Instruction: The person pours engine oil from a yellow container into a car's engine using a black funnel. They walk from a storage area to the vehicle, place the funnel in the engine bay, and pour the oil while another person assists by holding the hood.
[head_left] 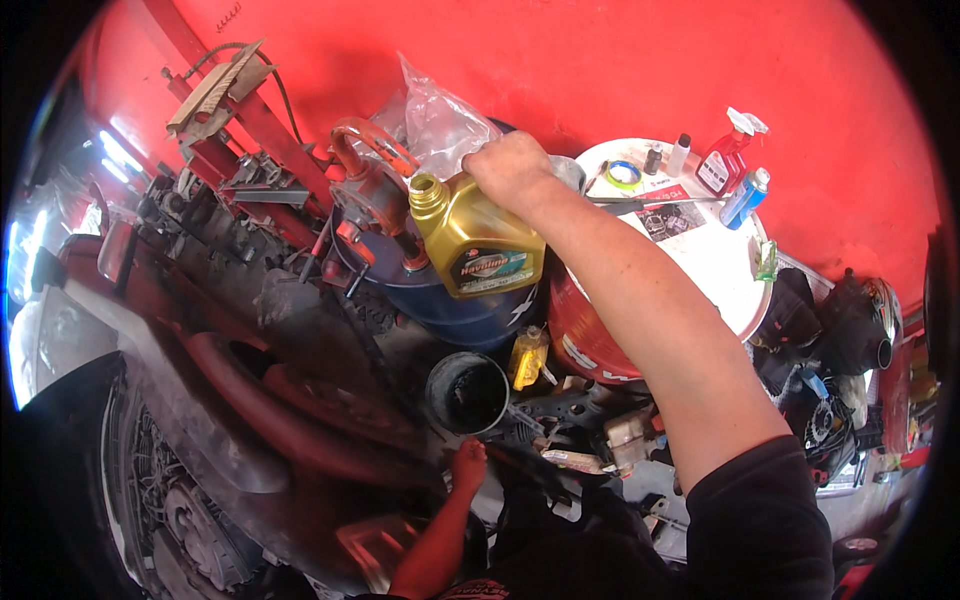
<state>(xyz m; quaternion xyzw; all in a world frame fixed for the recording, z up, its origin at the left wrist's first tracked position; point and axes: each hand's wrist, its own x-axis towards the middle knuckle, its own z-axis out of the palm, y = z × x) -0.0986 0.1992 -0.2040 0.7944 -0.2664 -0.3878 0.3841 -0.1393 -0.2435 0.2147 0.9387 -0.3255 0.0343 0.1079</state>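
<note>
The right hand (510, 168) is closed firmly on the gold jug (490, 245); whether the curled left hand (468, 462) grips anything cannot be determined. In view, the jug overlaps the blue drum (440, 312), just beside the red pump (372, 200). Hold the uncapped neck (428, 195) uppermost; avoid striking the pump.

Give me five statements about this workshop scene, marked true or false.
1. The right hand grips the gold oil jug. True.
2. The left hand also holds that jug. False: it is lower, near the dark bucket.
3. A red spray bottle stands on the round white tabletop. True.
4. The blue spray can is inside that bucket. False: it is on the tabletop.
5. The wall is red. True.
</note>
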